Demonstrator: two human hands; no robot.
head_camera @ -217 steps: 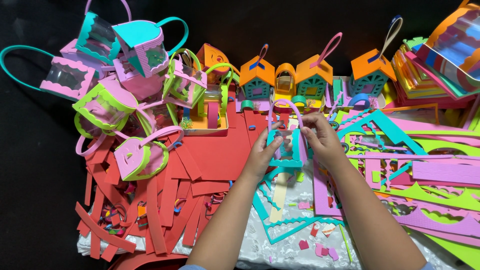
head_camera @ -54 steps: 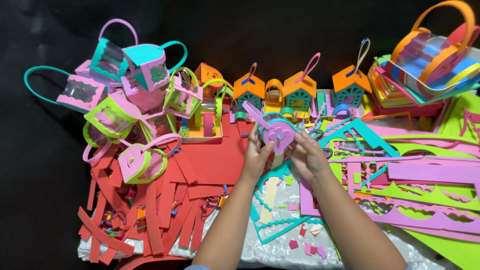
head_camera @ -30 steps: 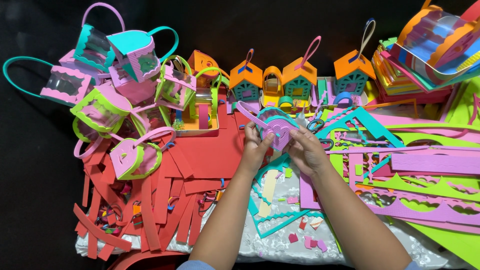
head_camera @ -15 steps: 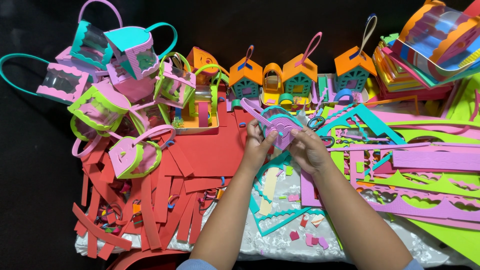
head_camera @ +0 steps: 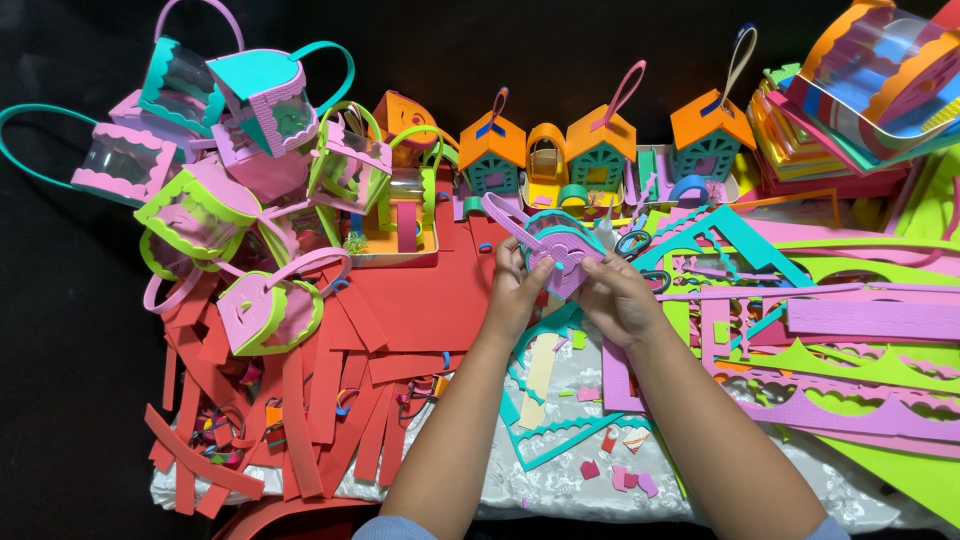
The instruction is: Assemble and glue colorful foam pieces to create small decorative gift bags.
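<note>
Barely shifted since a moment ago: left hand (head_camera: pixel 517 290) and right hand (head_camera: pixel 618 296) still pinching the purple foam basket (head_camera: pixel 562 250) above the red sheets (head_camera: pixel 420 290). Could crease from squeezing, or drop among the far houses (head_camera: pixel 600 150).

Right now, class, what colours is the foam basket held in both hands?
Purple with teal trim, seen in the head view: foam basket.

Red foam strips (head_camera: pixel 330 400) at lower left, pile of pink, teal and green foam baskets (head_camera: pixel 230 170) at upper left, row of orange-roofed foam houses (head_camera: pixel 600 150) along the back, purple and green scalloped foam sheets (head_camera: pixel 860 370) at right, scissors (head_camera: pixel 640 250) just behind centre, white cloth (head_camera: pixel 560 480) beneath.
</note>
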